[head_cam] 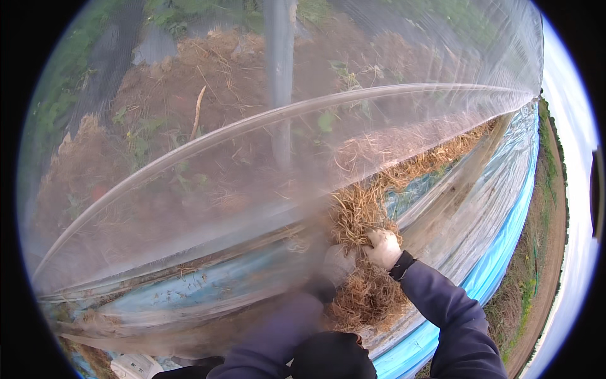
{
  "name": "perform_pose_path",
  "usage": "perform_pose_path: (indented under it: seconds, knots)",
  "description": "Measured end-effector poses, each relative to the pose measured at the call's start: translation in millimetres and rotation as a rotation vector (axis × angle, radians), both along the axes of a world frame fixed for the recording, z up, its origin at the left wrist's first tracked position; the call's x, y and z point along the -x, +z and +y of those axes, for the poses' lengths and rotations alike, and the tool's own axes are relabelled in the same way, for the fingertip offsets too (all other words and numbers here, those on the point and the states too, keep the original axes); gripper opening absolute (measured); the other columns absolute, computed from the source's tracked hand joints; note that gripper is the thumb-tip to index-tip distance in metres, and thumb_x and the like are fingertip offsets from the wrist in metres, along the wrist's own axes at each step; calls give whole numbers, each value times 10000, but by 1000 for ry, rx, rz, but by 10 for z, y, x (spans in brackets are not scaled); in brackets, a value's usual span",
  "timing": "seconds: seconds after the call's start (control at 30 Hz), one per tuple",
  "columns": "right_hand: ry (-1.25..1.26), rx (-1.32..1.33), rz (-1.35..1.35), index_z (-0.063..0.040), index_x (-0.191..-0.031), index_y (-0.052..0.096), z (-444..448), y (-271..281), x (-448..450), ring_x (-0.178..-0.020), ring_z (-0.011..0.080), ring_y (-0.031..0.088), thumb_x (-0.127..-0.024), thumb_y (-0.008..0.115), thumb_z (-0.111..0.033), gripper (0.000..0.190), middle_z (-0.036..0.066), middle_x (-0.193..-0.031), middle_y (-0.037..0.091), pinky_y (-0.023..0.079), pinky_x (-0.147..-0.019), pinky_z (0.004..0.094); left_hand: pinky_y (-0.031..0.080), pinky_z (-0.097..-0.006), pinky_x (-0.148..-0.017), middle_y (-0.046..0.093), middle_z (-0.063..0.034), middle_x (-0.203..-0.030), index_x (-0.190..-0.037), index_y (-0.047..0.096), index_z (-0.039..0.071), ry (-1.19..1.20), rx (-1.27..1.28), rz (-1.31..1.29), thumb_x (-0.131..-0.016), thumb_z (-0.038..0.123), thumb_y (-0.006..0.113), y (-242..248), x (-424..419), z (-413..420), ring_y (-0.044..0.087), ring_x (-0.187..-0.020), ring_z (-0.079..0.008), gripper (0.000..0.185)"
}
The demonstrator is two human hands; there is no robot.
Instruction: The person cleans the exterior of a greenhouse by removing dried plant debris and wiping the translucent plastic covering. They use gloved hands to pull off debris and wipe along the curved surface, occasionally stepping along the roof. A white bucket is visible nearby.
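My right hand (384, 248), in a white glove, has its fingers curled into dry straw (362, 208) at the lower edge of a greenhouse's clear plastic film. Beside it, my left hand (340, 263), also gloved, reaches into the same straw. A hazy patch of the view blurs it, and its fingers are not distinct. Below both hands, a loose clump of straw (369, 298) lies close to my body. More straw runs as a strip along the film's foot, up and to the right.
Clear film (213, 189) with a curved tube-like fold (303, 109) rises in front of me. Behind it stand a post (280, 71), bare soil and green plants. Blue plastic sheeting (511, 208) borders the right side. A white printed bag or box (135, 365) sits at lower left.
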State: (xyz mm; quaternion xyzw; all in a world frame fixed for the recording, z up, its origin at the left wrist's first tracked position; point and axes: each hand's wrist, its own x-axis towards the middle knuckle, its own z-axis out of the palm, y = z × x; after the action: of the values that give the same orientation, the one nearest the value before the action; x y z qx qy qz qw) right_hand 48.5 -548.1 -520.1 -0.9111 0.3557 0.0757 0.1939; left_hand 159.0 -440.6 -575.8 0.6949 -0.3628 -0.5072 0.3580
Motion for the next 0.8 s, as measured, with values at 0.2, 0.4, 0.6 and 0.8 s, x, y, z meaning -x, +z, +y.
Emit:
perform_pose_path:
  seconds: [0.2, 0.4, 0.6, 0.8]
  knots:
    - [-312, -171, 634, -26, -967, 580, 783, 497, 1636, -870, 388, 588, -679, 643, -188, 336, 206, -859, 616, 473, -758, 455, 451, -429, -830, 627, -188, -983, -1073, 628, 64, -513, 232, 138, -828, 326, 586, 621, 52, 187, 590, -905, -357, 362]
    - [-345, -145, 948, -143, -1125, 629, 269, 1341, 1828, -974, 326, 603, -662, 697, -501, 589, 140, -1071, 631, 457, -873, 429, 462, -421, -817, 604, -172, -1102, -948, 649, 48, 153, 355, -792, -720, 300, 707, 892, -1265, 341, 574, -944, -362, 345]
    - [-69, 360, -316, -103, -977, 613, -308, 954, 418, -792, 295, 610, -720, 696, -148, 274, 100, -942, 602, 494, -669, 389, 447, -430, -827, 643, -122, -932, -948, 664, 99, -30, -20, -1161, -762, 272, 656, 704, -2278, 94, 585, -931, -315, 254]
    - [319, 266, -482, -131, -1003, 617, -504, 127, -1127, -858, 263, 583, -776, 623, -182, 233, 86, -1011, 599, 473, -738, 383, 455, -391, -617, 613, -147, -733, -894, 641, 36, 264, 263, -1114, -838, 200, 608, 1050, -2520, 96, 606, -696, -292, 176]
